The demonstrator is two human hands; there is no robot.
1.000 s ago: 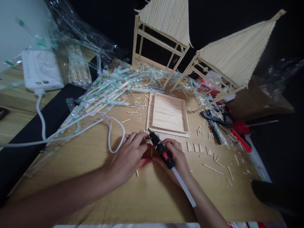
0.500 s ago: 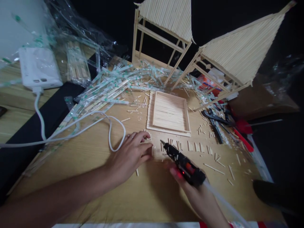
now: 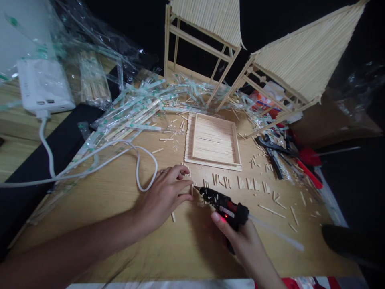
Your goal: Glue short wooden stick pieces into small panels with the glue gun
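Note:
My right hand (image 3: pixel 237 237) is wrapped round a black glue gun (image 3: pixel 225 206) with a lit red light and a clear glue stick (image 3: pixel 279 233) out of its back end. The gun's nozzle points left, close to the fingertips of my left hand (image 3: pixel 168 190). Between thumb and finger, my left hand pinches a short wooden stick (image 3: pixel 193 188) held upright on the table. A small cluster of stick pieces (image 3: pixel 185 169) lies by its curled fingers. Just beyond stands a square stick panel (image 3: pixel 213 140) with a raised frame.
Short cut sticks (image 3: pixel 240 183) lie in small groups right of centre. Pliers (image 3: pixel 270 154) lie farther right. Two stick-built roofed frames (image 3: pixel 204 40) stand at the back. Plastic wrappers (image 3: pixel 144 100), a white cable (image 3: pixel 138 160) and a white power bank (image 3: pixel 45 86) occupy the left.
My right hand has brought the glue gun left and down, so its nozzle is now at the stick in my left hand. My left hand has stayed nearly still.

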